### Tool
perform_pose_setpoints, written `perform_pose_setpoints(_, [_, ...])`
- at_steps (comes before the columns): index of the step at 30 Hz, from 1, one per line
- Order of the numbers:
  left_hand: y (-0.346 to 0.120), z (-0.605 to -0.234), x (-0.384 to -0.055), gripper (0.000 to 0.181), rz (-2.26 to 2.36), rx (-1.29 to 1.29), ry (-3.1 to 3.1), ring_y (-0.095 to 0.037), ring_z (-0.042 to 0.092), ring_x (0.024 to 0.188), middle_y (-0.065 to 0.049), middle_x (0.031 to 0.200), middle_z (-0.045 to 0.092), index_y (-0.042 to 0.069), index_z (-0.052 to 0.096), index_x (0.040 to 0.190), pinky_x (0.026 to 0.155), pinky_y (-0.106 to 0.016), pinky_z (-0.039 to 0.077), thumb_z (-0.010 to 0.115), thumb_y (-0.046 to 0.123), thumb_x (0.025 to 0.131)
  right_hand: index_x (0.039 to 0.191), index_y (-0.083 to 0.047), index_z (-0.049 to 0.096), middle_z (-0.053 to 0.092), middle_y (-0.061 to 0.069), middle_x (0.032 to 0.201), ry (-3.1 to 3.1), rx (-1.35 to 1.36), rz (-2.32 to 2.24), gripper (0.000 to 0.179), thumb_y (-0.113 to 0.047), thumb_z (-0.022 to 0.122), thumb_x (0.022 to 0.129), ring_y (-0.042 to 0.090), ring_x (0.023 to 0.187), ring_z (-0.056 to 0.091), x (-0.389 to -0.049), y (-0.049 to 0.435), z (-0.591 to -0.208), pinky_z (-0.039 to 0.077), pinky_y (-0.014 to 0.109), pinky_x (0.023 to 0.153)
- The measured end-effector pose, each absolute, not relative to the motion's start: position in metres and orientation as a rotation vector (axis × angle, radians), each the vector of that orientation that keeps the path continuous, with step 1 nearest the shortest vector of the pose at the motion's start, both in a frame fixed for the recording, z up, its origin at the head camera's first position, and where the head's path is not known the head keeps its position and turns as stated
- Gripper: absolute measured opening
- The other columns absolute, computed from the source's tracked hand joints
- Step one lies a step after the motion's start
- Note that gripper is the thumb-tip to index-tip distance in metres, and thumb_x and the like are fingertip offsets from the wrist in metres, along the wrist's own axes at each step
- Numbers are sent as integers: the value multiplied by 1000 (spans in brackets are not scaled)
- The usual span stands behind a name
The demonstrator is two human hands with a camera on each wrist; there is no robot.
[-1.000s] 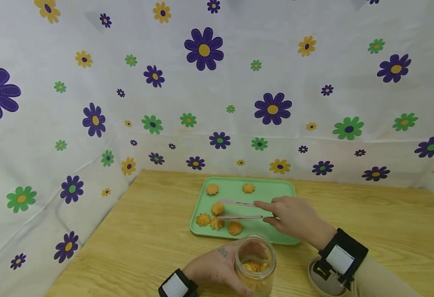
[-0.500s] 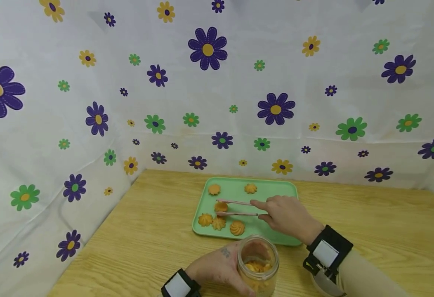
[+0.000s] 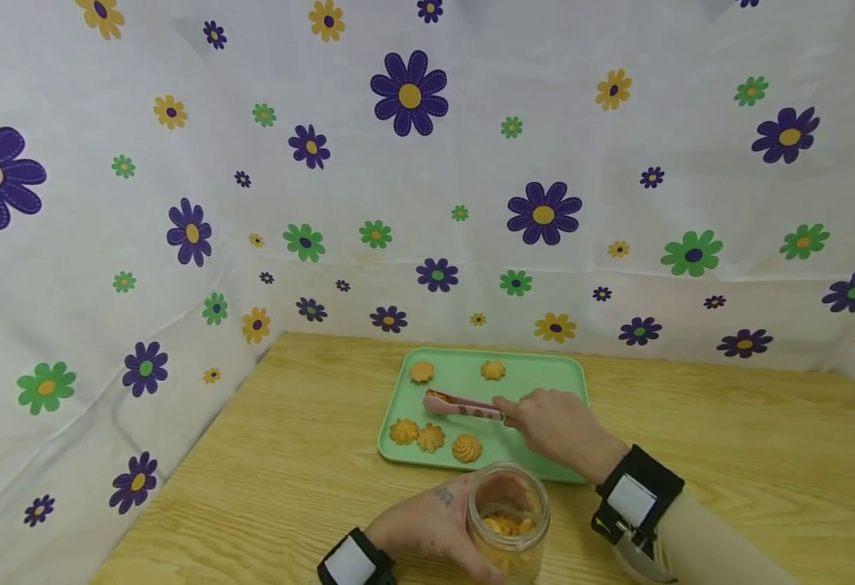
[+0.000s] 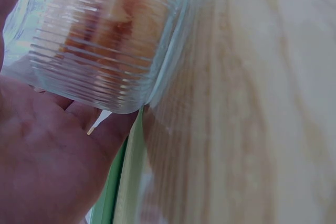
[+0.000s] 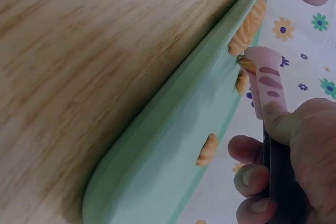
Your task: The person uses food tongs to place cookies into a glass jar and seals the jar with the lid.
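Note:
My right hand point(image 3: 555, 426) holds pink tongs point(image 3: 464, 405) over the green tray point(image 3: 526, 357). Their tips are squeezed together around a cookie point(image 5: 248, 65), which is mostly hidden behind them in the head view. On the tray lie several more golden piped cookies: a swirled cookie point(image 3: 466, 448) at the front, a pair at the front left, a cookie point(image 3: 421, 372) at the back left and another point(image 3: 492, 370) at the back. With my left hand point(image 3: 431, 524) I grip a glass jar point(image 3: 508, 520) from its left side. Cookies point(image 4: 115, 24) show through its ribbed wall.
A pale round object point(image 3: 643, 565) sits under my right wrist, partly covered by it. Wood-grain table point(image 3: 281, 455) surrounds the tray and jar. A flower-print cloth point(image 3: 471, 162) hangs behind and along the left side.
The tongs' arms, spread apart before, have come together around the cookie at the tray's left middle. My right hand has shifted slightly left. My left hand keeps its grip on the jar.

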State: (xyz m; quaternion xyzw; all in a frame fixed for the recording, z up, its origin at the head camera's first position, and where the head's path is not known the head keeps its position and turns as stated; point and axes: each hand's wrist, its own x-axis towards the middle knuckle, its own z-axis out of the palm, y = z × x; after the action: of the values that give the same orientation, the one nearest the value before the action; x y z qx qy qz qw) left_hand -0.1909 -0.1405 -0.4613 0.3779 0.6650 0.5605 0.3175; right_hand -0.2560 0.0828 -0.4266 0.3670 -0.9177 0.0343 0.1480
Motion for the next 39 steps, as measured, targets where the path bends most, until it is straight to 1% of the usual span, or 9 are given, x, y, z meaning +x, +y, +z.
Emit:
perform_pose_setpoints(5, [-140,-462,-192,79,1481,983,1719,-14,50,137,5,143,55,22,42,148,117,-26,35,83,6,83,128,-16,72,63,-4,64,-2666,1028,152,32,-23,70,97,5,53,43,-252,94,-427,37,22,47])
perform_pose_setpoints(11, [-139,-468,-186,80,1518,988,1675,-15,49,137,3,144,55,21,42,149,116,-28,36,85,14,83,134,-13,69,34,-14,56,-2790,1011,433,35,-22,64,101,0,51,28,-237,117,-424,25,19,48])
perform_pose_setpoints(20, [-140,-465,-182,81,1545,977,1673,-19,48,136,-1,143,55,25,44,149,115,-30,38,88,20,81,137,-9,65,29,-19,63,-2706,1037,833,36,-16,63,102,-5,53,26,-201,156,-391,29,17,49])
perform_pose_setpoints(24, [-140,-462,-184,81,1506,991,1713,-18,48,136,0,142,56,25,43,148,116,-29,37,88,21,82,136,-5,65,38,-22,63,-2634,1101,892,35,-14,62,102,-6,55,24,-184,171,-380,33,17,49])
perform_pose_setpoints(26, [-139,-461,-184,80,1499,989,1721,-18,48,136,0,142,56,25,43,148,116,-29,36,87,20,82,136,-4,65,56,-20,69,-2622,1129,906,35,-13,62,102,-8,56,26,-177,179,-378,37,17,51])
perform_pose_setpoints(29, [-138,-461,-185,80,1509,982,1716,-19,49,136,0,141,56,25,43,148,115,-29,37,87,17,81,138,-4,64,77,-5,94,-2621,1169,952,36,-11,60,102,-9,58,30,-167,190,-377,41,18,54])
perform_pose_setpoints(31, [-137,-462,-184,80,1516,976,1704,-19,49,136,1,141,56,25,43,148,115,-29,38,87,16,81,139,-5,63,78,2,109,-2614,1184,1001,37,-9,60,102,-10,58,30,-159,197,-378,42,17,53])
perform_pose_setpoints(38, [-136,-463,-187,80,1498,968,1741,-17,51,134,3,139,58,24,46,146,114,-27,38,87,10,79,141,-9,62,76,3,114,-2540,1221,1066,42,0,61,100,-13,61,21,-140,215,-380,34,11,47])
perform_pose_setpoints(39, [-136,-462,-188,79,1490,968,1750,-16,51,134,3,139,58,23,46,145,114,-27,38,87,9,79,140,-9,62,73,7,121,-2534,1233,1057,42,0,61,99,-14,63,26,-138,216,-380,37,9,50])
